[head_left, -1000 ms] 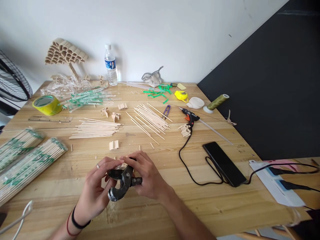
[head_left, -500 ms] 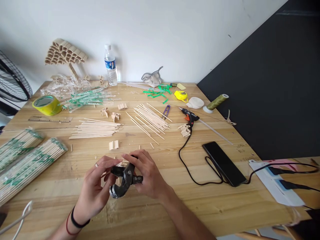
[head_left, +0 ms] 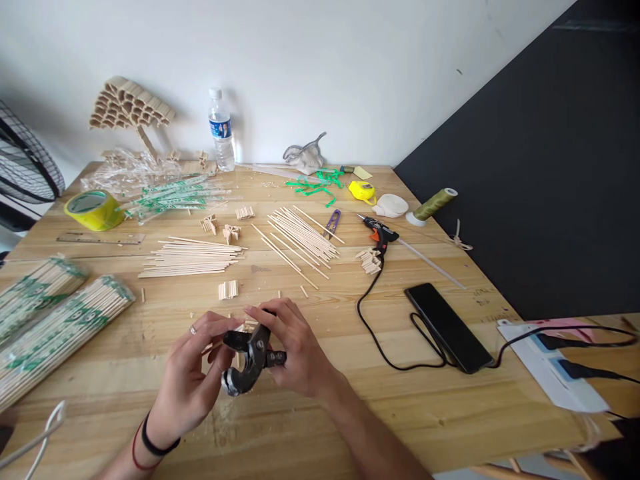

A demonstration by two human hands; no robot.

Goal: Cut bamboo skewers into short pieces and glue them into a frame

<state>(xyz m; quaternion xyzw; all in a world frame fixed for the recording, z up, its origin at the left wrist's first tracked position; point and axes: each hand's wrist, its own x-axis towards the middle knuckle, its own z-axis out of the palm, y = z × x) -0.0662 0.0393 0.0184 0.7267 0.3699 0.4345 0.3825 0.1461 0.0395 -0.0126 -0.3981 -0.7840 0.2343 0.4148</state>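
Note:
My right hand (head_left: 297,347) is wrapped round a black cutter with a hooked metal jaw (head_left: 245,373), probably a pipe cutter, held low over the table. My left hand (head_left: 197,367), with a ring and wristbands, is closed at the cutter's left side. Its fingertips pinch short pale wooden sticks (head_left: 246,327), mostly hidden behind the cutter. Just beyond lies a small block of short sticks (head_left: 229,289). Long wooden sticks are spread in a left pile (head_left: 193,258) and a right pile (head_left: 305,237).
A black glue gun (head_left: 381,233) and a phone (head_left: 449,327) lie to the right, with a cord looping between them. Wrapped stick packs (head_left: 65,333) and yellow tape (head_left: 94,209) are at left. A water bottle (head_left: 221,133) and a stick-built model (head_left: 130,107) stand at the back.
The cutter has shifted very slightly to the right in my hands. Both hands keep almost the same position, and everything else on the table stays put.

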